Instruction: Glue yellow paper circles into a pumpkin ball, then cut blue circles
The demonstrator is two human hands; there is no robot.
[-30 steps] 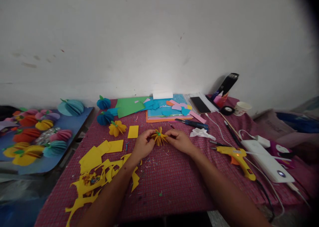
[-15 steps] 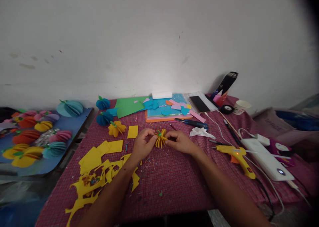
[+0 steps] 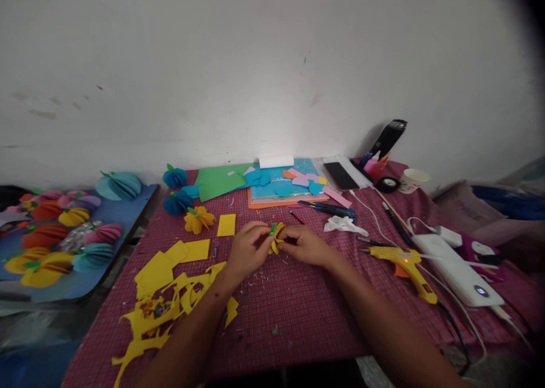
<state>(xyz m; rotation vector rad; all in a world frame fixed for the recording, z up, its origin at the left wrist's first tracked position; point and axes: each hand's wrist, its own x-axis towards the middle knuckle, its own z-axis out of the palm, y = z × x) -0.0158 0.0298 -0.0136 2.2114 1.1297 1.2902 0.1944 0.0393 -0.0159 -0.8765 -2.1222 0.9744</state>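
A small yellow paper pumpkin (image 3: pixel 276 240) with a green top is between my two hands, over the middle of the table. My left hand (image 3: pixel 251 246) pinches it from the left, near the green piece. From the right, the fingers of my right hand (image 3: pixel 304 244) close on its yellow folds. Fingers cover part of the pumpkin. A finished-looking yellow paper pumpkin (image 3: pixel 198 220) and a yellow paper square (image 3: pixel 226 225) lie left of my hands. Yellow paper offcuts (image 3: pixel 149 314) spread beside my left forearm.
At right lie a yellow hot glue gun (image 3: pixel 402 263), a white power bank (image 3: pixel 457 271) and cables. Scissors (image 3: pixel 327 209), a phone (image 3: pixel 340 176) and coloured paper sheets (image 3: pixel 225 181) are at the back. Many-coloured paper pumpkins (image 3: pixel 93 256) cover a blue board (image 3: pixel 140 206) at left.
The pumpkin has turned in my fingers: its fanned folds faced me before, and now its side and more of the green piece show. My left hand has shifted slightly nearer its top.
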